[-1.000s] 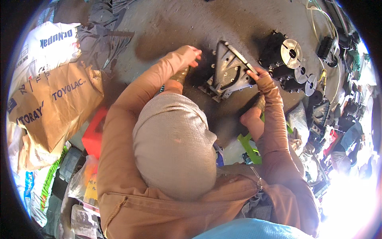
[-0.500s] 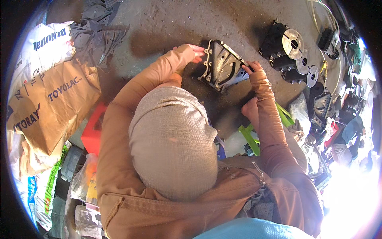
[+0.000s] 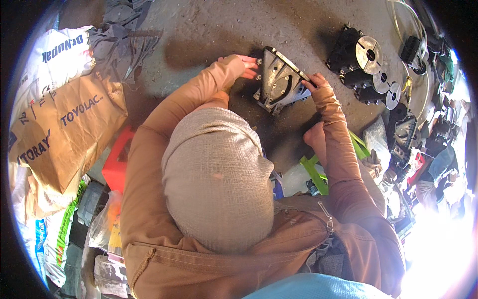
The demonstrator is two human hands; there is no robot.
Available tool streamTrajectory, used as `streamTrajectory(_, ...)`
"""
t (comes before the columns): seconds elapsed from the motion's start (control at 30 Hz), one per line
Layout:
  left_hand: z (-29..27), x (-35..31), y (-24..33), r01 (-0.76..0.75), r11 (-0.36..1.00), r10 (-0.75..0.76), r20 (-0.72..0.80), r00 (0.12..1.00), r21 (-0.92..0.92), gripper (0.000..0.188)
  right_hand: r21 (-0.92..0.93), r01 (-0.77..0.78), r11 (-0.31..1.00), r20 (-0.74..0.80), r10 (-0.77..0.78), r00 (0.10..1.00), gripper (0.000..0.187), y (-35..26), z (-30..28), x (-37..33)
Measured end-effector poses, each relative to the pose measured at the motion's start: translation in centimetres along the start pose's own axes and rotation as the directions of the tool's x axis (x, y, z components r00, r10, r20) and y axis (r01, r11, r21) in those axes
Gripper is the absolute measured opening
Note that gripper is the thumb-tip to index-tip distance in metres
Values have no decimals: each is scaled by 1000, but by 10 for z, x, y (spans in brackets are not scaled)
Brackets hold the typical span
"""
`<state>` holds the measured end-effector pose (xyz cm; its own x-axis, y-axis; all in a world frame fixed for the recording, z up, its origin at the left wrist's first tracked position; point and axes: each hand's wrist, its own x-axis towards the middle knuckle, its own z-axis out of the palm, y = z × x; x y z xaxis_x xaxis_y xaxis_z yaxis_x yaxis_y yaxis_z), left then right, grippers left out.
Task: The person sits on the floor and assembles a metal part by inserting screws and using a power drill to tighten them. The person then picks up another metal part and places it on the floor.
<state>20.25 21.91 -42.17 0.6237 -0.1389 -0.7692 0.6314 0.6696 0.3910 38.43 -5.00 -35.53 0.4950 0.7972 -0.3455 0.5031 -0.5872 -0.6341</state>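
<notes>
A fan-shaped black and silvery moulded part [image 3: 281, 79] with ribs and cut-outs stands tilted over the grey floor in front of me. My right hand [image 3: 319, 84] grips its right corner, fingers wrapped over the dark rim. At the opposite side, my left hand [image 3: 243, 66] reaches in with fingers stretched out, the tips at the part's left edge. Whether those tips press on it I cannot tell. Brown sleeves cover both my forearms. The part's underside is hidden.
Black assemblies with round metal discs [image 3: 367, 55] stand at the right, near a pale hose [image 3: 422, 30]. Brown paper sack [image 3: 74, 119], white bag [image 3: 64, 50] and red box [image 3: 117, 159] line the left. Dark scraps [image 3: 124, 42] lie far left; a green plastic piece [image 3: 314, 174] is nearer.
The moulded part has turned slightly in place, so its tabbed left edge shows less and its top rim more. My right hand has shifted a little with it; my left fingers stay outstretched.
</notes>
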Motion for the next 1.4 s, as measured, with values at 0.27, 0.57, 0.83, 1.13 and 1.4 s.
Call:
streamTrajectory(0.27, -4, 1, 1, 24, 1000, -23, 26, 999, -15, 40, -93, -2, 996, -10, 1, 1000, 27, -4, -1, -4)
streamTrajectory(0.57, -2, -2, 2, 16, 1000, -16, 31, 999, -9, 39, -111, -78, 991, 10, 80, 997, 30, -2, -1, -5)
streamTrajectory(0.83, 1, -3, 3, 16, 1000, -16, -10, 1000, -14, 41, -127, -125, 984, 102, 138, 985, 36, -5, -9, 3)
streamTrajectory(1.13, -1, -5, 5, 15, 1000, -14, 35, 999, -9, 42, -140, -93, 986, 46, 100, 994, 30, -15, -9, -1)
streamTrajectory(1.4, 0, -3, 5, 21, 1000, -21, 27, 999, 1, 39, -173, -165, 971, 68, 179, 982, 32, -17, -10, 1)
